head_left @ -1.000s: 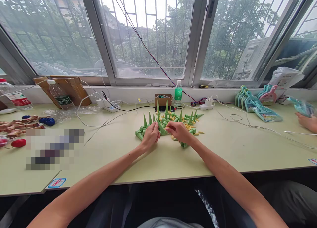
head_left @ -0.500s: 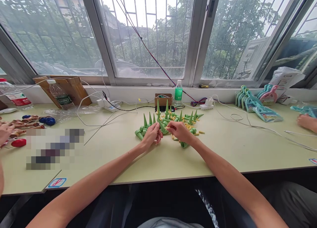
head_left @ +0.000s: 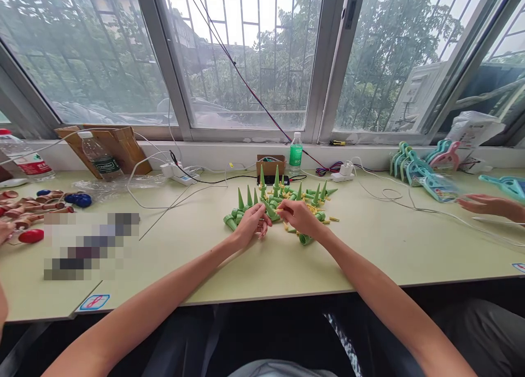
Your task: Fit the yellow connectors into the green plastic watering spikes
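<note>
My left hand is closed around a green plastic cone spike, which looks like a plant watering spike. My right hand pinches a small yellow piece against the side of that spike; the fingers hide most of the piece. Behind both hands lies a pile of similar parts. Several green spikes stand point up there, others lie on their sides. Small yellow pieces are scattered among them, and a green spike with its round open end toward me rests near my right wrist.
Behind the pile are a small cardboard box and a green-labelled bottle. White cables cross the table. A co-worker's hand is at right near teal hanger-like items. Wooden toys lie at left.
My hands stay almost in place, with the spike and yellow piece shifting slightly. At right a co-worker's hand lets go of a teal item and reaches left. Another person's hand appears at far left.
</note>
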A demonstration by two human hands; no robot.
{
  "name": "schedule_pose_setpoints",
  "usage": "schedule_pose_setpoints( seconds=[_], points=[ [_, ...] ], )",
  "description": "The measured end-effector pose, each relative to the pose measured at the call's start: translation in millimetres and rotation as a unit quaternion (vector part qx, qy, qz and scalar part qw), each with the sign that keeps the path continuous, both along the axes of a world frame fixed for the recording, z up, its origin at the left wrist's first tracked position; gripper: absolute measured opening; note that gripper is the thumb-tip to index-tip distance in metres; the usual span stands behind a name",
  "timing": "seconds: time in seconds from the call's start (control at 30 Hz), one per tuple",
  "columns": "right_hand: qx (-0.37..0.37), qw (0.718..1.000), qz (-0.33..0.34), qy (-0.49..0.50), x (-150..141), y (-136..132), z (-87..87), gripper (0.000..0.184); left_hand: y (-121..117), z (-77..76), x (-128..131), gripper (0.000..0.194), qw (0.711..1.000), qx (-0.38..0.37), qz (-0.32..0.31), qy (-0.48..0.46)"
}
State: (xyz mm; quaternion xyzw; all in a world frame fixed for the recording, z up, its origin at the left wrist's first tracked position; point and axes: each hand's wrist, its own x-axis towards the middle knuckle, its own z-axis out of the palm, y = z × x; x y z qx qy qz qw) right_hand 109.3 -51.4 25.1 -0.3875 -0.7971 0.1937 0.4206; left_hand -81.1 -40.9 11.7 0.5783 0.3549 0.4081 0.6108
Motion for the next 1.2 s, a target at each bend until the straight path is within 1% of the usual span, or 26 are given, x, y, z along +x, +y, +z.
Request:
schedule_pose_setpoints(
  seconds=[0.3,0.63,0.9,1.2],
  points=[
    [-0.006,1.000,0.002,0.003,2.4,2.7,-1.4,0.017,-3.3,4.3,-1.4,0.036,1.000,0.007,-0.011,0.004],
    [-0.001,1.000,-0.004,0.001,4.5,3.9,-2.0,0.019,-5.0,4.9,-3.4,0.045,0.999,0.037,-0.013,0.028],
    [-0.005,1.000,-0.008,-0.005,4.7,3.0,-1.1,0.020,-7.3,6.9,-3.2,0.046,0.997,0.061,-0.017,0.039],
    [-0.006,1.000,-0.011,-0.010,5.6,3.8,-1.6,0.022,-8.0,7.9,-3.2,0.049,0.997,0.063,-0.017,0.035]
  ],
)
